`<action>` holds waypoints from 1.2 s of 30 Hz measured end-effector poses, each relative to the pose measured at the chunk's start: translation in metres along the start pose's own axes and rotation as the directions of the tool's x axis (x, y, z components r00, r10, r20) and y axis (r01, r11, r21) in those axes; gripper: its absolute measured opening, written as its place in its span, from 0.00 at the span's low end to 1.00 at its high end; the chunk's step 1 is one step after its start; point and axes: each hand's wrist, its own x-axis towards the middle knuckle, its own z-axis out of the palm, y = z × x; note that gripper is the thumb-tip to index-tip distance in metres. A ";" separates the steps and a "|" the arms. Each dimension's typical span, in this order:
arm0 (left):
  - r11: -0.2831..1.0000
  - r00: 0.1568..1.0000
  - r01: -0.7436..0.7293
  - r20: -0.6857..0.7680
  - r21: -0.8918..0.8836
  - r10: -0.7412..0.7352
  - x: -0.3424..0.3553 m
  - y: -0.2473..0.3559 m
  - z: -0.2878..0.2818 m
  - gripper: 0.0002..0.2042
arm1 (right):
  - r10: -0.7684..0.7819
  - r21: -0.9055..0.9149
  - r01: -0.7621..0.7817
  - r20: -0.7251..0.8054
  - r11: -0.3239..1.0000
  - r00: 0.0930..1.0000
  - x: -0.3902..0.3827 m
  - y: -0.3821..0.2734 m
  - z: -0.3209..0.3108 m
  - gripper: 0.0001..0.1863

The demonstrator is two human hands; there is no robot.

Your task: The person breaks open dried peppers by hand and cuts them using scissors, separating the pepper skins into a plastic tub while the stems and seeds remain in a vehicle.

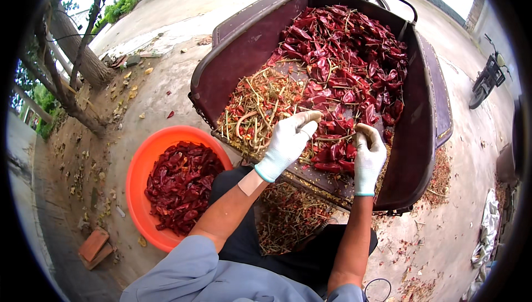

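Both my hands wear white gloves with pale teal cuffs and work over the near part of a dark maroon cart bed (414, 152). My left hand (289, 138) is closed, fingers stretched toward the right and thumb drawn in against them; anything between them is too small to make out. My right hand (369, 158) is curled in a pinch, with a thin dry stem reaching left from its fingertips. Dried red chili peppers (349, 47) fill the far and right side of the bed. Beside my left hand lies a heap of pale stems and broken bits (260, 100).
An orange basin (136, 191) holding dried red chilies (180, 183) stands on the ground at my left. Stem waste (291, 213) lies beneath the cart's near edge. Bricks (95, 246) and tree trunks (83, 52) are farther left. A parked two-wheeler (489, 77) stands at right.
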 end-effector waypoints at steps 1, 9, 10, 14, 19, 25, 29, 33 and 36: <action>0.997 0.999 -0.029 -0.015 0.069 0.030 -0.002 0.001 0.002 0.15 | -0.156 -0.221 0.140 -0.054 0.965 0.986 -0.005 -0.002 0.002 0.08; 0.919 0.983 -0.159 -0.030 0.361 0.181 -0.008 0.007 0.008 0.14 | -0.174 -0.209 0.150 -0.103 0.966 0.979 0.010 -0.003 -0.018 0.09; 0.901 0.969 -0.221 -0.025 0.373 0.247 -0.008 0.007 0.009 0.14 | -0.074 0.050 0.079 -0.088 0.996 0.993 0.009 -0.005 -0.020 0.08; 0.587 0.810 -0.495 0.096 0.641 0.578 -0.008 0.013 0.006 0.14 | 0.002 0.180 -0.006 0.024 0.984 1.000 0.002 -0.008 -0.017 0.09; 0.296 0.693 -0.607 0.309 0.737 0.651 -0.008 0.012 0.011 0.24 | 0.102 0.199 -0.146 0.217 0.969 0.971 -0.017 -0.034 -0.009 0.09; 0.504 0.856 -0.484 0.268 0.715 0.441 -0.015 0.001 0.011 0.20 | -0.166 0.045 0.160 0.296 0.986 0.941 -0.024 -0.033 0.004 0.09; 0.450 0.856 -0.475 0.279 0.756 0.436 -0.014 -0.007 0.009 0.19 | -0.287 -0.160 0.337 0.272 0.928 0.919 -0.028 -0.033 0.009 0.11; 0.271 0.863 -0.452 0.339 0.850 0.375 -0.017 -0.010 0.010 0.11 | -0.202 -0.188 0.240 0.200 0.952 0.959 -0.037 -0.036 0.017 0.08; 0.309 0.832 -0.480 0.314 0.821 0.458 -0.018 -0.010 0.014 0.08 | 0.111 0.148 -0.134 0.150 0.980 0.982 -0.040 -0.028 0.019 0.06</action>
